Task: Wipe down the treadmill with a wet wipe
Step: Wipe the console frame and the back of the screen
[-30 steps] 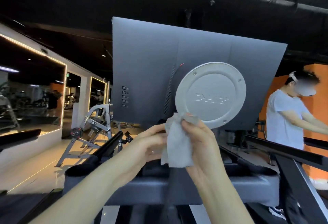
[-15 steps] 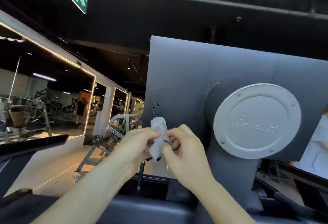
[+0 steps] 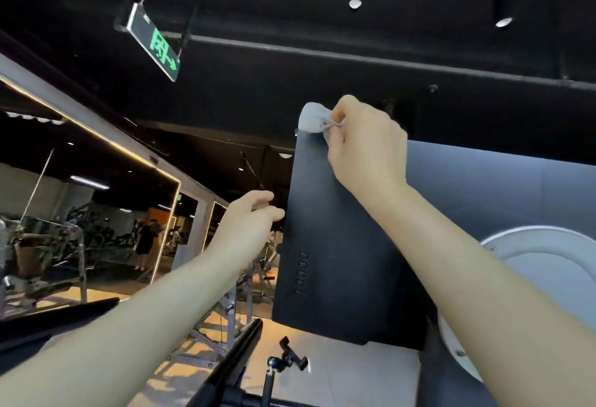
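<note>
Head view: bunched wet wipe (image 3: 311,119) is pinched by the right hand (image 3: 364,145), the treadmill panel (image 3: 338,245) top corner just beneath its fingertips, left hand (image 3: 251,218) loosely curled, empty, beside the panel edge; wipe is best flattened and drawn along the rim.

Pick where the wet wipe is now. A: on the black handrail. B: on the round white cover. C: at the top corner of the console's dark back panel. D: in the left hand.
C: the right hand pinches the wet wipe at the back panel's top corner; the left hand holds no wipe.
</note>
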Available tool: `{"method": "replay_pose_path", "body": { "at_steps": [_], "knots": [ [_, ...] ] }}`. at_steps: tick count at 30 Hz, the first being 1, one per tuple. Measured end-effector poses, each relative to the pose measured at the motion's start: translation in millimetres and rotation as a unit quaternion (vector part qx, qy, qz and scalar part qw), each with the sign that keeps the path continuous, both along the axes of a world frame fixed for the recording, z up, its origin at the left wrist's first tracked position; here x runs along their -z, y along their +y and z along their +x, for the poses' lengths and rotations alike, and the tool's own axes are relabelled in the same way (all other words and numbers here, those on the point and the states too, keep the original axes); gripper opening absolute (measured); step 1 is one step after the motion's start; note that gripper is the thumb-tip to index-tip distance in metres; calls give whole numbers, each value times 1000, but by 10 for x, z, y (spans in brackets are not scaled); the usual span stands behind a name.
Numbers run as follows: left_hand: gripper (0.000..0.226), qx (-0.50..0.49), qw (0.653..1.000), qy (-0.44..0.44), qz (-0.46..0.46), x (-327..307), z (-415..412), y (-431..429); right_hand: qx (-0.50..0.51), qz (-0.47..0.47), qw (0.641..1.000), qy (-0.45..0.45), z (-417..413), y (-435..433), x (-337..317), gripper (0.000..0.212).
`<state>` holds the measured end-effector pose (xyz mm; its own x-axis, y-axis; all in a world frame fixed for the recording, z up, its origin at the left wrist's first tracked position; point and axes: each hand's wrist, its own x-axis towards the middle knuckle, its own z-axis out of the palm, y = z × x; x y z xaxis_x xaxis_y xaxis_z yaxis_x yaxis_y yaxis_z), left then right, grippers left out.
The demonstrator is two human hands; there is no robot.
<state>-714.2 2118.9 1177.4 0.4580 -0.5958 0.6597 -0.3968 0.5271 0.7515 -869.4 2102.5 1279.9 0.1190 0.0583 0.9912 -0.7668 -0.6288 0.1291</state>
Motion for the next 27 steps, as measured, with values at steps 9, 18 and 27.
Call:
{"method": "replay_pose_path", "body": {
  "at_steps": [9,18,27],
  "knots": [
    [35,140,970,181,80,-61,-47,-231,32,-24,991,124,340,-309,410,7],
    [26,176,951,186,171,55,7,-338,143,-25,963,227,218,-295,388,16],
    [48,165,959,138,182,97,2,-396,9,68,998,3,-151,-296,-38,10]
  ]
}}
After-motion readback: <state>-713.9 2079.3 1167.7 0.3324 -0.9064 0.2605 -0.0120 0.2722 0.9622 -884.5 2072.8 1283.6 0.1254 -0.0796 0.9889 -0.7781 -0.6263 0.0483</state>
